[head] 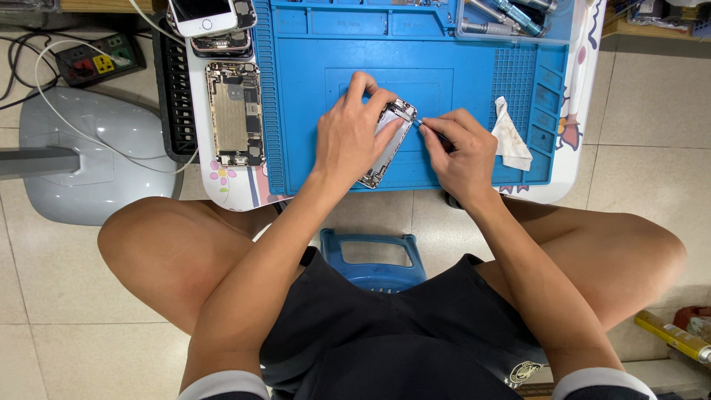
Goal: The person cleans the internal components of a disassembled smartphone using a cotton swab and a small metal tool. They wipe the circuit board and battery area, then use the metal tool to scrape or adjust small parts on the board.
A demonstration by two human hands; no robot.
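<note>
A blue mat (pixel 474 167) covers a small white table (pixel 574 174) over a pale tiled floor (pixel 652 111). Mid-mat lies an opened phone (pixel 390 141), pressed down under the left hand (pixel 352 133). The right hand (pixel 463 148) grips a screwdriver (pixel 428 129), tip at the phone's right edge. A cloth (pixel 511 137) lies just right. Left of the mat rests another opened phone (pixel 235 112); far left, a power strip (pixel 100 61).
</note>
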